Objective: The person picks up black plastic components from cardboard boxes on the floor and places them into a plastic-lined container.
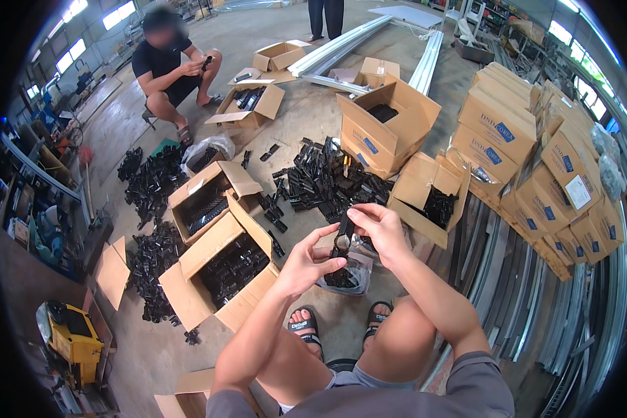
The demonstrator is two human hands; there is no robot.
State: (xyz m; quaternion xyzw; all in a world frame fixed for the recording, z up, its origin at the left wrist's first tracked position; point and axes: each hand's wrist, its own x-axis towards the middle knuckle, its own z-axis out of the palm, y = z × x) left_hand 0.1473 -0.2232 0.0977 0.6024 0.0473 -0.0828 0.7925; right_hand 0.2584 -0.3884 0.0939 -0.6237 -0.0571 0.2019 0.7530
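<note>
My right hand (381, 234) pinches the upper end of a small, dark black part (345, 228) between thumb and fingertips. Curled around its lower end is my left hand (305, 260), thumb and fingers closing from the side. A pale round spot shows on the part between the hands; its exact kind cannot be made out. Just below, a clear plastic bag (359, 274) with black pieces in it sits in front of my feet. Beyond my hands lies a large loose heap of similar black parts (331, 174) on the floor.
Open cartons of black parts stand at left (240, 310) and right (460, 221), with another heap (153, 272) farther left. A co-worker (171, 70) sits at far left holding a black piece. Stacked cartons (498, 125) and long metal profiles (515, 292) line the right.
</note>
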